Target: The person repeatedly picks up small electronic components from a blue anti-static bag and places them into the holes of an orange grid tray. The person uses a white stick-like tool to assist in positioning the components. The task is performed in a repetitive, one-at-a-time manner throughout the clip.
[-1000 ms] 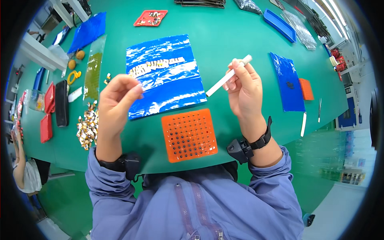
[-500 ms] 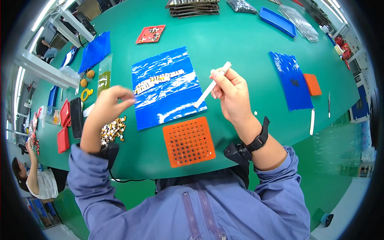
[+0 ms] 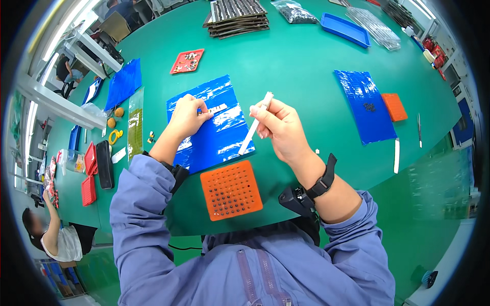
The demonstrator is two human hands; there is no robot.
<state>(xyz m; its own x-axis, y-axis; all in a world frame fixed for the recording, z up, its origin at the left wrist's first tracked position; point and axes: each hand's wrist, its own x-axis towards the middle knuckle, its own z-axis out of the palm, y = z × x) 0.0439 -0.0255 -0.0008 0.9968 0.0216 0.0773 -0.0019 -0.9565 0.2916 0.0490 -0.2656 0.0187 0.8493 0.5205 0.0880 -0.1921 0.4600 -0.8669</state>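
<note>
A blue glossy sheet (image 3: 204,148) lies in front of me, with a row of small white parts (image 3: 219,108) on it. My left hand (image 3: 188,118) is over the sheet, thumb and fingers pinched together at the row and hiding much of it. Whatever sits between those fingertips is too small to make out. To the right, my right hand (image 3: 282,127) grips a slim white stick (image 3: 249,136), which slants down to the sheet's right edge. Just below the sheet is an orange block (image 3: 231,191) with rows of holes, several filled with dark pegs.
A red tray (image 3: 187,61) of small parts stands beyond the sheet. Tweezers (image 3: 419,130), another blue sheet (image 3: 365,107) and an orange block (image 3: 394,107) lie right. A black case (image 3: 104,164) and yellow scissors (image 3: 115,136) lie left. Another person (image 3: 61,237) works far left.
My left hand has moved right and forward, from the pile of small parts onto the row on the blue sheet. My right hand still grips the white stick. The view has shifted slightly.
</note>
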